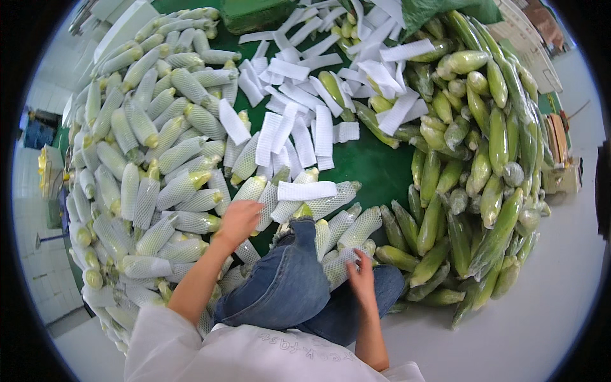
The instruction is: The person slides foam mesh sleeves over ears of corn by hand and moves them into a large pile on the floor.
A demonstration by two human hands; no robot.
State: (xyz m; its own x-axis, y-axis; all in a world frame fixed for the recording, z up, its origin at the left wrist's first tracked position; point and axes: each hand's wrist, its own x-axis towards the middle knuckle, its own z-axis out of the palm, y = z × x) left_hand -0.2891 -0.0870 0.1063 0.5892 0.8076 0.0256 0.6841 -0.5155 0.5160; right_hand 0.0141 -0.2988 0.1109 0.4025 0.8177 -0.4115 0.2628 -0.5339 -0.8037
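My left hand (240,220), its fingers partly curled, is over ears of corn in white foam net sleeves; blur hides whether it grips one. At my right knee, my right hand (361,272) has its thumb and fingers around the end of a sleeved ear of corn (338,268). More sleeved ears (360,230) lie just beyond that hand. A flat, unfilled foam net sleeve (307,190) rests across sleeved ears in front of my raised knee (286,272).
Sleeved ears (141,122) are heaped on the left. Film-wrapped ears (496,138) without sleeves are piled on the right. Loose foam net sleeves (291,129) are scattered over the green surface (372,174). A green wrapped block (258,14) stands at the far side.
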